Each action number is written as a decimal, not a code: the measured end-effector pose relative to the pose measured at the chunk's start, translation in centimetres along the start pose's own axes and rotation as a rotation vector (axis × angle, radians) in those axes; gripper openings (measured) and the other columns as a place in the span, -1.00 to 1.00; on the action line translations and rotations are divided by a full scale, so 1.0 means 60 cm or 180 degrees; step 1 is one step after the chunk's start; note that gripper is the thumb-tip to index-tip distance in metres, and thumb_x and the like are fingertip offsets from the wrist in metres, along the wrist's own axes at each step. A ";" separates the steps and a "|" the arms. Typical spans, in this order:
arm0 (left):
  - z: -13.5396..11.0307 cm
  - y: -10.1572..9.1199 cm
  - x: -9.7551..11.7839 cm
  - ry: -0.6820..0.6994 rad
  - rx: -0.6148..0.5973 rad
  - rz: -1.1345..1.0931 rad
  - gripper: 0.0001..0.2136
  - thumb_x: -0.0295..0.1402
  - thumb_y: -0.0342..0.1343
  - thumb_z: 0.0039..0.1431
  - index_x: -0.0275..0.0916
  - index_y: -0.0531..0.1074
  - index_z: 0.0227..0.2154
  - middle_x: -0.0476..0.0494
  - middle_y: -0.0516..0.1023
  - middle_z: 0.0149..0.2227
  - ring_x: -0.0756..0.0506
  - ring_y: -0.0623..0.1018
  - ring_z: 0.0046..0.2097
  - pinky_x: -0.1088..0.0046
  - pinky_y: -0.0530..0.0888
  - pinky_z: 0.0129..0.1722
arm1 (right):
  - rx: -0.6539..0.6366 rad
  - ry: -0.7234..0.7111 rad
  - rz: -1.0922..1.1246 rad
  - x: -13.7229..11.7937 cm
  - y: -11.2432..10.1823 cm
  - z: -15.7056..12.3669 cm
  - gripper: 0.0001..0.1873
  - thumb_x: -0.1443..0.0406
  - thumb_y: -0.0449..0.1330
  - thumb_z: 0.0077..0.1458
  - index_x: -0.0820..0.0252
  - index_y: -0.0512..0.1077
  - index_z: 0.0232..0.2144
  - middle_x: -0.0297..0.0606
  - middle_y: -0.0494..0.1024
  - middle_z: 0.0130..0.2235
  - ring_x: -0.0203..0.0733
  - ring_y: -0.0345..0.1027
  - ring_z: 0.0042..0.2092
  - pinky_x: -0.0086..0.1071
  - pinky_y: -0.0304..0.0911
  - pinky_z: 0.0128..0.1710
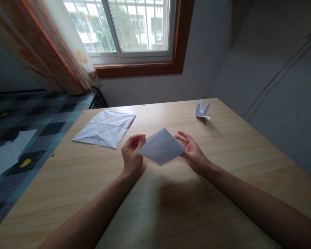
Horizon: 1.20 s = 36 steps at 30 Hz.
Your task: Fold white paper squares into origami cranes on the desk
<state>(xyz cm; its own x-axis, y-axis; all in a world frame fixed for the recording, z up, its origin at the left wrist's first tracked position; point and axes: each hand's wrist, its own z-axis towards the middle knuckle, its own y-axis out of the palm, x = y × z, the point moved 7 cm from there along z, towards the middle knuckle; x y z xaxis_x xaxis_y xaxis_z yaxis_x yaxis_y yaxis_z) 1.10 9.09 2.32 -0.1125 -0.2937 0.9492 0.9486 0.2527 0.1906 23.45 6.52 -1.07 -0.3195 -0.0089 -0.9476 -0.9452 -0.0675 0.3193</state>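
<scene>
I see the folded paper [162, 147] white, slightly bluish in shade. The sheet [105, 128] at the far left corner of the tabletop [223, 155] is white with crossing crease lines, the paper bird [202, 110] white. The tabletop is pale wood with grain; the cloth [41, 117] beside it is checked black and teal.

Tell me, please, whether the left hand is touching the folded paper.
Touching. The head view shows the left hand pinching the left corner of the folded paper between thumb and fingers.

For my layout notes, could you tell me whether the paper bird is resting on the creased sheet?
No, the paper bird stands on the table, well apart from the creased sheet.
</scene>
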 end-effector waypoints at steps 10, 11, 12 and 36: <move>-0.009 0.005 -0.011 -0.0150 -0.0187 0.0421 -0.76 -0.20 0.25 0.01 -0.29 0.48 -0.37 -0.02 0.52 -0.53 0.01 0.47 -0.53 0.53 0.39 -0.54 | -0.0274 0.0350 0.0083 0.007 0.022 -0.018 -0.64 0.25 0.34 -0.11 0.14 0.43 -0.19 -0.28 0.62 -0.25 -0.21 0.50 -0.29 -0.30 0.39 -0.21; -0.012 0.006 -0.003 0.0028 -0.0243 0.0581 -0.77 -0.20 0.20 0.09 -0.28 0.48 -0.32 -0.05 0.54 -0.49 -0.02 0.51 -0.48 0.51 0.43 -0.51 | -0.0106 0.0273 -0.0053 0.006 0.012 -0.014 -0.67 0.24 0.33 -0.10 0.16 0.45 -0.22 -0.29 0.63 -0.28 -0.20 0.50 -0.30 -0.31 0.39 -0.23; -0.015 0.006 0.010 0.0325 -0.0284 0.0767 -0.77 -0.20 0.14 0.16 -0.27 0.46 -0.26 -0.09 0.58 -0.40 -0.05 0.56 -0.40 0.46 0.48 -0.43 | -0.0007 0.0208 -0.0248 0.004 0.004 -0.010 -0.68 0.24 0.31 -0.09 0.19 0.47 -0.23 -0.28 0.63 -0.30 -0.18 0.50 -0.30 -0.31 0.39 -0.23; -0.108 0.092 0.008 0.2157 -0.3736 0.3596 -0.42 0.10 -0.04 0.22 -0.14 0.31 0.17 -0.27 0.36 0.21 -0.34 0.31 0.21 -0.02 0.19 0.17 | 0.0101 -0.0993 -0.4140 -0.038 -0.005 -0.003 -0.58 0.22 0.16 0.17 0.27 0.41 0.06 -0.04 0.45 -0.06 -0.01 0.36 -0.03 -0.15 0.30 0.03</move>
<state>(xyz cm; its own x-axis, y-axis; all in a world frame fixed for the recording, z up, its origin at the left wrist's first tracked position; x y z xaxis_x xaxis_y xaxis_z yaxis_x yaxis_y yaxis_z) 8.21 4.38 2.23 0.5311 -0.8324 0.1586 0.1959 -0.0616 -0.9787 24.50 6.40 0.98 0.8103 0.2707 -0.5198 -0.5717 0.1703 -0.8026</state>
